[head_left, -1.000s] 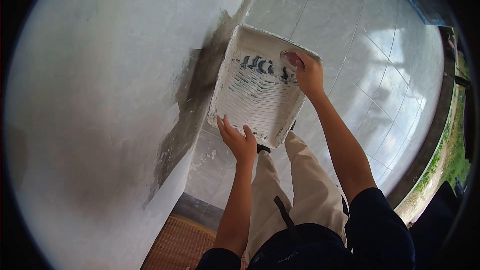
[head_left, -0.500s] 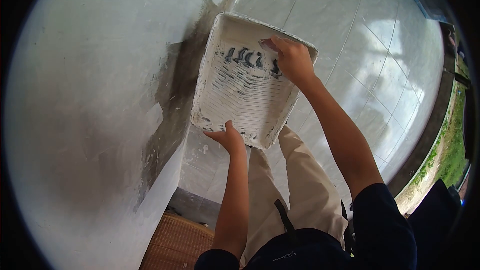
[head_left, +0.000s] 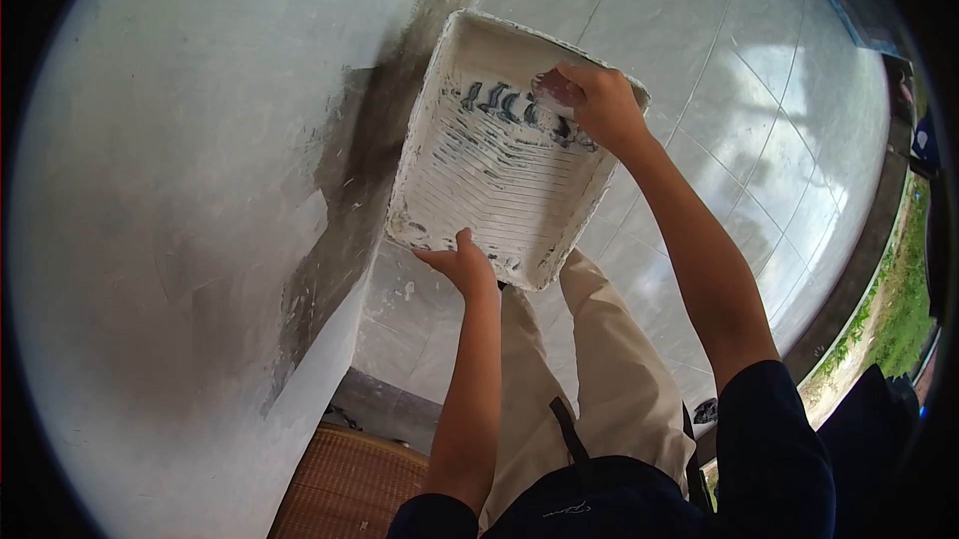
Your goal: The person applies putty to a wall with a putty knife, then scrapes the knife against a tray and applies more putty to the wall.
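Note:
My left hand (head_left: pixel 463 264) grips the near edge of a paint tray (head_left: pixel 499 179), its thumb over the rim and the other fingers underneath. The tray is off-white, ribbed and crusted with paint, and dark smears run across its upper half. My right hand (head_left: pixel 606 109) is over the tray's far right part, its fingers closed on a small reddish-brown, rounded piece with a whitish lower edge (head_left: pixel 557 91). I cannot tell what kind of thing that piece is. It lies close over the dark smears.
A wall (head_left: pixel 200 189) rises on the left, with a rough brown unpainted strip (head_left: pixel 360 149) along its lower part. Glossy grey tiles (head_left: pixel 739 149) cover the floor. A woven rattan surface (head_left: pixel 350 484) is at the bottom left. Grass (head_left: pixel 894 309) shows beyond the floor's edge at right.
The tray has shifted slightly up and to the right in view. My right hand has moved right with it, and more of the reddish-brown piece shows. My left hand keeps its grip.

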Available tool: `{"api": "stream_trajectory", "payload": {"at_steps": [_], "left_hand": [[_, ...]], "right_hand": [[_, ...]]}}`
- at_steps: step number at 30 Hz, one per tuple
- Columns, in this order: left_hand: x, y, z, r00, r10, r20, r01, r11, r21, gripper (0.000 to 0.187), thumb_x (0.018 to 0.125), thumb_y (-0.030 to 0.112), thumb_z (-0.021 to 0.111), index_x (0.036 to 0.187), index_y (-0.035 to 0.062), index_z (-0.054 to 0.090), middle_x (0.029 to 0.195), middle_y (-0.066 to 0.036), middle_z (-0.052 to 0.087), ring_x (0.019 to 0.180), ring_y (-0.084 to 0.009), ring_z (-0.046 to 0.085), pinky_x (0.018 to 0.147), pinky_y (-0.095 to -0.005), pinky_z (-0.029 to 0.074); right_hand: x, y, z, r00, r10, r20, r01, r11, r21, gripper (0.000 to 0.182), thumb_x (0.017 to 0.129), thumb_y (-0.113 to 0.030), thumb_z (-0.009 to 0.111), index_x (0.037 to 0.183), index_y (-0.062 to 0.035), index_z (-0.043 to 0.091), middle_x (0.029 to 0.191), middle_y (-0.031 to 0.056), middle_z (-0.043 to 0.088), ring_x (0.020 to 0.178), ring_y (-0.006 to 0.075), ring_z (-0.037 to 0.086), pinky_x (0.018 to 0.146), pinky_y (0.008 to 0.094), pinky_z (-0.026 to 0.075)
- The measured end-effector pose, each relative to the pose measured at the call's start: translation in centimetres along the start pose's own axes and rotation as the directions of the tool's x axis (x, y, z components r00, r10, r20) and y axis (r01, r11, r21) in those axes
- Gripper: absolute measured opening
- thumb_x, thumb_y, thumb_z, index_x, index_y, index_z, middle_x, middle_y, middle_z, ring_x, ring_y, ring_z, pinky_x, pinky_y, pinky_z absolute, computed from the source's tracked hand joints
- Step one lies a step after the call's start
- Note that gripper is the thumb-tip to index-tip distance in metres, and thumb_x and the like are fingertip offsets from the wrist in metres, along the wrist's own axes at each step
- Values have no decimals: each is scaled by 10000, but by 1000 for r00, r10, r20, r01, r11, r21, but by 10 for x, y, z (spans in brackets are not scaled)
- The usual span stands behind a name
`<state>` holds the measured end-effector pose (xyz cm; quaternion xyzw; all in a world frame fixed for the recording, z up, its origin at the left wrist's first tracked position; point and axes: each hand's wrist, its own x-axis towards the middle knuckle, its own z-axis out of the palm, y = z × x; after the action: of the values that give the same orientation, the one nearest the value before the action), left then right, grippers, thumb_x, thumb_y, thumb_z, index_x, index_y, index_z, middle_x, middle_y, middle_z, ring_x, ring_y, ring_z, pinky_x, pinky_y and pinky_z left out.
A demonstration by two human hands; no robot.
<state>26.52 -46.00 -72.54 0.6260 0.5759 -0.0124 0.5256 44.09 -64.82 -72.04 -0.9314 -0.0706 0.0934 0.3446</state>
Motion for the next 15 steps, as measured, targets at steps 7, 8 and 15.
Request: {"api": "stream_trajectory", "payload": {"at_steps": [7,8,15], "left_hand": [[5,-12,0,999,11,-45,-11,1000,0,872,848,8,545,1519,-18,-12,1550,-237,197,1422,-344,300,1178,-421,257],[7,-15,0,999,35,-27,-36,999,-20,876,849,6,545,1521,-16,-16,1552,-238,193,1424,-343,297,1178,-421,256],[11,-23,-4,991,129,36,-129,992,-5,886,858,-3,538,1528,-9,-42,1563,-252,163,1428,-352,285,1180,-426,252]], "right_hand": [[5,9,12,970,-122,-212,123,992,-9,385,751,58,606,1104,-59,703,914,185,706,810,375,675,753,443,545],[5,9,13,969,-124,-213,125,992,-10,385,751,58,606,1104,-59,703,914,185,706,810,375,675,753,443,545],[4,4,13,981,-125,-147,116,991,-65,378,760,38,623,1110,-76,711,898,192,705,804,372,677,749,438,549]]}}
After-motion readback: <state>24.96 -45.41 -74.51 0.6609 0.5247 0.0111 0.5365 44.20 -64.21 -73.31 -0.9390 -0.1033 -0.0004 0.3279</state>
